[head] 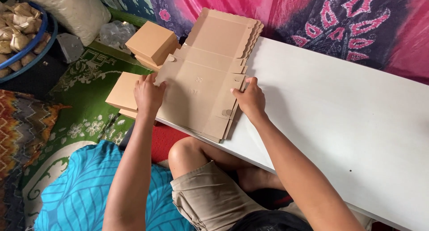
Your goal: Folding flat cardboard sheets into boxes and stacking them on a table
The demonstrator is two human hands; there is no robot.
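Two hands on a stack of flat cardboard box blanks [203, 86] lying at the near-left end of the white worktop [339, 110], hanging partly over its edge. Left hand [148, 93] pressed on the stack's left side flap, fingers [154, 81] close together and curled over the edge. Right hand [251, 99] at the right side, fingers [239, 93] pinching the flap's rim. Long axis of the blanks running away from the body, between both hands, each equally near. Folded tan boxes [151, 42] stacked beyond on the green rug [85, 79].
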